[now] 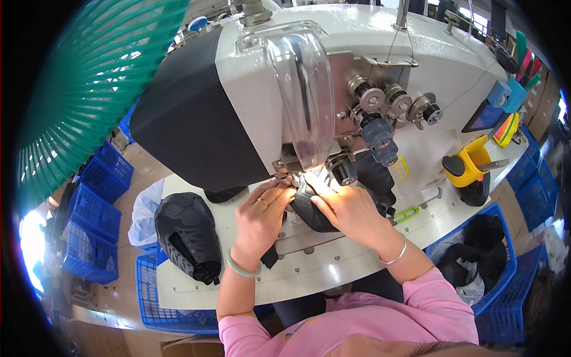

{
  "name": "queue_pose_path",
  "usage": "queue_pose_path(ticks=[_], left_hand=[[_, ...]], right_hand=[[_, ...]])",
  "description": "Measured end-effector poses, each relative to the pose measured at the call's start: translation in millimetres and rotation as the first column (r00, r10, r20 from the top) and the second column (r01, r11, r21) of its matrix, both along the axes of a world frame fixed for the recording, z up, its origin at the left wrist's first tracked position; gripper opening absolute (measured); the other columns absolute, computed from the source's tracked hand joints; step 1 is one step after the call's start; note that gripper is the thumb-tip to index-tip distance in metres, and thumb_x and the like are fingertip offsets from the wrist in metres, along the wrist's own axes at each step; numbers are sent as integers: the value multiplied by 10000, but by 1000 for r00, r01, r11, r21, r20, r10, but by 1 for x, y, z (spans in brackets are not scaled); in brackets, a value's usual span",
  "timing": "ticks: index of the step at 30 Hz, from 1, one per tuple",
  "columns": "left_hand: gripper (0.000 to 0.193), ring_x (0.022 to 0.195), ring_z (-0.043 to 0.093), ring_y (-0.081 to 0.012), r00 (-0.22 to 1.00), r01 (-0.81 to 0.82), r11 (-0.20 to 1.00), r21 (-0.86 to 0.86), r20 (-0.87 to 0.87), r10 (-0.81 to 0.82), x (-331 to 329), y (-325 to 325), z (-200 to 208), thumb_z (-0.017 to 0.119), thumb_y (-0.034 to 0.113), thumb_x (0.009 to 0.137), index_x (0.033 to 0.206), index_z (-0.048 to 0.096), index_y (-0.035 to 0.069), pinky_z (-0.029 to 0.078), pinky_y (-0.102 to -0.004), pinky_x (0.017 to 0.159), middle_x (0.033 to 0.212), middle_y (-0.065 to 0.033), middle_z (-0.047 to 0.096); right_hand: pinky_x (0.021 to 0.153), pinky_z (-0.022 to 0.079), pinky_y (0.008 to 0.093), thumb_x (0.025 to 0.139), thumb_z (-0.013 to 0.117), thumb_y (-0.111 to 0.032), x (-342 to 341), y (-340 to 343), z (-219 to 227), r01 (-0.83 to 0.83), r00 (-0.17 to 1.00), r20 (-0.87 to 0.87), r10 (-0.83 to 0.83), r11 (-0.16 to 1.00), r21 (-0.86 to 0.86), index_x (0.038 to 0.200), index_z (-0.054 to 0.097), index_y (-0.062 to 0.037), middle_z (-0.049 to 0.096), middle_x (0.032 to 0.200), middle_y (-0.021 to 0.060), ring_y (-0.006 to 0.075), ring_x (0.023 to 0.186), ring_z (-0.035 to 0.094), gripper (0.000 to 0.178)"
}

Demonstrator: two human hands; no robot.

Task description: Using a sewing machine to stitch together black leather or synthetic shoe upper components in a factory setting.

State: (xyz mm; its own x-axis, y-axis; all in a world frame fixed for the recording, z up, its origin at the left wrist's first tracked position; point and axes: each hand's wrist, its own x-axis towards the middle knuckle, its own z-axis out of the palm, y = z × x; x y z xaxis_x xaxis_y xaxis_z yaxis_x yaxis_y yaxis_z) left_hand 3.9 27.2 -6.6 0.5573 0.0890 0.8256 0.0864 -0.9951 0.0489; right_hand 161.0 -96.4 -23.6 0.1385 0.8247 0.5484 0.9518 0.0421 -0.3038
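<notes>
Clamping black piece (307,212) with left hand (259,219) and right hand (352,212), close against sewing machine (245,98) at twelve o'clock; could get pricked by slipping or crowding.

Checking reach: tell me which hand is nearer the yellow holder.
Right. The right hand is left of the yellow holder; the left hand is farther left, past the right hand.

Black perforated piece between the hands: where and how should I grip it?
Probably by both side margins, coming from the near side: the black perforated piece has its rounded near end exposed between the left hand and right hand, while the machine head crowds its far end.
</notes>
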Motion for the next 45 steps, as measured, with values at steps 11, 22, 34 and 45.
queue_pose_path(ticks=[11,22,34,45], left_hand=[[206,747,654,-218,996,-43,993,107,-72,51,-3,-1,5,720,-27,682,875,674,28,551,-295,655,830,-48,666],[194,700,598,-178,985,-82,952,295,-122,123,0,-6,4,717,38,681,868,668,17,528,-277,602,791,-39,618],[111,703,644,-259,982,-55,993,-106,175,73,-2,1,4,652,-69,746,815,670,17,514,-316,638,816,-80,669],[92,546,516,-254,996,-66,736,-674,-4,86,9,38,-17,609,50,831,826,609,-42,423,-351,570,616,-121,540]], right_hand=[[544,516,420,917,598,-319,9,7,4,15,999,-39,-16,1000,-21,947,591,0,613,745,157,352,633,634,321],[540,507,403,814,608,-243,27,34,15,-91,964,262,51,986,143,786,609,-66,630,698,106,309,642,635,179],[694,500,420,808,592,-295,52,40,28,-164,976,136,168,985,-46,884,676,-119,672,803,81,292,770,640,210],[896,487,441,733,698,-241,26,19,-7,-173,969,212,129,964,204,1068,644,-23,641,1091,181,350,1018,611,404]])
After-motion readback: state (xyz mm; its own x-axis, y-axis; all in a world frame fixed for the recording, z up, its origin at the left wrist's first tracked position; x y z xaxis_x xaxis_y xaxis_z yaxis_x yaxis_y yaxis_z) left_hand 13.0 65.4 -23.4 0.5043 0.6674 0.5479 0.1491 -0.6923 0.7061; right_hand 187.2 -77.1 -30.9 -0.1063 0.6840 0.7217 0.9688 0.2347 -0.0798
